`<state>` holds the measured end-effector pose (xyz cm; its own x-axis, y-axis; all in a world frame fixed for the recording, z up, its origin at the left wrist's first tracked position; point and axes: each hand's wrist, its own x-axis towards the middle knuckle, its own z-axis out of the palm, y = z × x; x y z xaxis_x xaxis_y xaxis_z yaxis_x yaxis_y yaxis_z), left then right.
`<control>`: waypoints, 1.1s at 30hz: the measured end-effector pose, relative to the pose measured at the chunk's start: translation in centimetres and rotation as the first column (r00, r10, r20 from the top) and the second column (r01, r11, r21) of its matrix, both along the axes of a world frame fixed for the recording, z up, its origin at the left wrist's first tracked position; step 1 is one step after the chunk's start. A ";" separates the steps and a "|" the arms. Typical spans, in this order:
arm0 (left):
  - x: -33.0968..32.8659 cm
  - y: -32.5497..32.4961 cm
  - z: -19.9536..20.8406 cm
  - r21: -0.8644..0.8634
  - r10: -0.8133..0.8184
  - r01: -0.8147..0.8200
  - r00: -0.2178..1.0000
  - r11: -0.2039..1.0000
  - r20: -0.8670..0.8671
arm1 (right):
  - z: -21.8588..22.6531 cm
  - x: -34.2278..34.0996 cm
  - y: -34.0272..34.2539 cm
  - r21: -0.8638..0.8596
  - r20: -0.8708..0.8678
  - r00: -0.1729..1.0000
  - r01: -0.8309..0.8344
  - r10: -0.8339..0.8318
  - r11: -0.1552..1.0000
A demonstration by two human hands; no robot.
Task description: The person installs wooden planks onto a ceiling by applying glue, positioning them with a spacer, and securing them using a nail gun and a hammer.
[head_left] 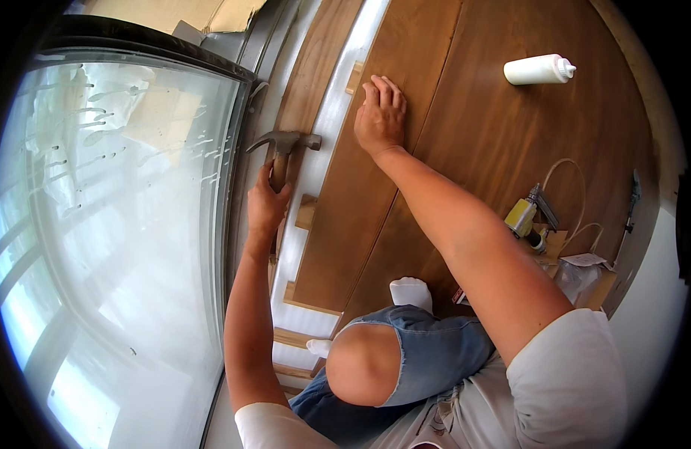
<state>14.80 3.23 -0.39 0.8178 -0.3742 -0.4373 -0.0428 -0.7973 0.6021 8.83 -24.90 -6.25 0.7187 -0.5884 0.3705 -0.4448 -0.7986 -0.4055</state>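
My left hand (266, 206) is wrapped round the wooden handle of a claw hammer (285, 141). The dark hammer head is up, over the gap between a brown wooden floorboard (353, 213) and the door track. My right hand (381, 120) rests on that board near its left edge, with its fingers slightly bent and nothing seen in them. Along the board's left side, white sheeting (289, 262) and short wooden battens (306, 212) show. A narrower loose-looking plank (313, 75) lies further left, beside the track.
A glass sliding door (128, 247) in a dark frame fills the left side. On the boards at right are a white squeeze bottle (536, 69), a yellow-green air nailer (521, 217) with a thin hose, and a clear plastic bag (580, 278). Cardboard (233, 13) lies at the far left.
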 end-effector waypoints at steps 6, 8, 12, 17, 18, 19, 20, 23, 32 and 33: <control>1.3 -2.5 1.6 0.060 0.025 -0.015 0.984 0.998 -0.176 | 0.2 -0.5 -0.7 0.041 0.012 1.000 -0.008 0.007 0.999; 1.1 -3.2 1.9 0.083 0.022 -0.006 0.979 0.997 -0.202 | 0.3 -0.4 -0.4 0.032 0.009 1.000 -0.009 0.009 0.999; 0.5 -4.3 1.2 0.180 -0.080 0.123 0.970 0.976 -0.228 | -0.3 -0.7 -0.4 0.027 0.029 1.000 -0.009 0.008 1.000; 3.5 -2.3 -0.4 0.117 -0.278 0.286 0.957 0.951 -0.079 | 0.2 -0.3 -0.7 0.025 0.039 0.999 -0.007 0.006 1.000; 3.9 -2.8 -0.4 0.104 -0.233 0.242 0.968 0.965 -0.087 | 0.2 -0.1 -1.0 0.024 0.051 0.999 -0.013 0.012 1.000; 3.1 -3.4 0.4 0.112 -0.195 0.210 0.971 0.971 -0.136 | 0.1 -0.4 -0.5 0.033 0.051 0.999 -0.015 0.013 0.999; 2.2 -4.9 1.7 0.117 -0.161 0.185 0.969 0.976 -0.187 | 0.0 -0.7 -0.2 0.033 0.049 0.999 -0.010 0.008 0.999; 2.2 -5.9 2.5 0.102 -0.091 0.112 0.977 0.988 -0.193 | -0.2 -0.5 -1.0 0.022 0.070 0.998 -0.011 0.009 1.000; 3.6 -7.4 1.9 0.043 -0.113 0.121 0.981 0.992 -0.157 | 0.3 -0.9 -0.9 0.044 0.078 0.997 -0.001 -0.003 0.999; 3.3 -7.5 1.4 0.022 -0.048 0.051 0.991 0.998 -0.123 | 0.3 -0.3 -0.6 0.041 0.087 0.996 -0.012 0.009 0.999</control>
<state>18.09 -4.25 1.02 0.7382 -0.4006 -0.5427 -0.0095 -0.8106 0.5855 8.55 -25.47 -5.90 0.6912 -0.5973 0.4067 -0.3985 -0.7846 -0.4750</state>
